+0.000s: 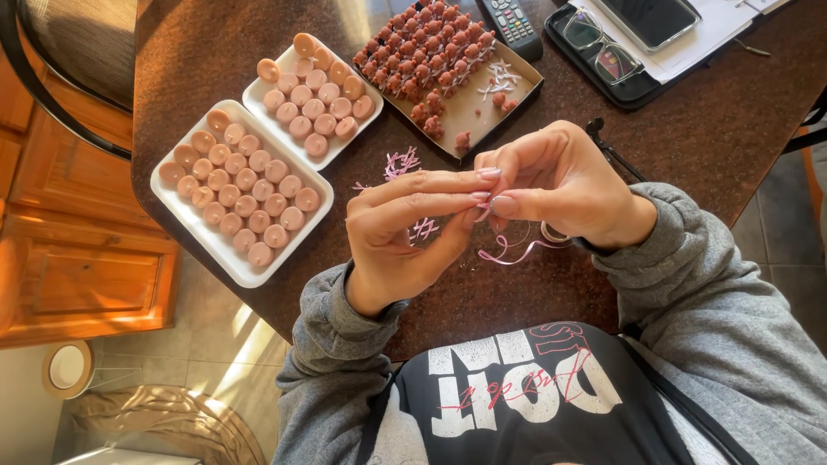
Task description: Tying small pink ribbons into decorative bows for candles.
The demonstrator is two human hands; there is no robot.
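Both hands meet above the near edge of the dark table [689, 138]: left hand [405, 232] and right hand [560, 185] pinch a thin pink ribbon [508, 254] between thumb and fingertips, its tail curling below. Left, two white trays [250, 274] hold round pinkish candles [245, 205]. Far, a flat cardboard box [474, 108] holds small reddish pieces [426, 47].

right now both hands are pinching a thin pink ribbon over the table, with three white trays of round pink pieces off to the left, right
Not quite: the head view shows two white trays of round pink pieces, the nearer tray and the farther tray, not three. The third container is a brown cardboard tray of darker pieces. The rest holds: the left hand and right hand both pinch the thin pink ribbon over the table.
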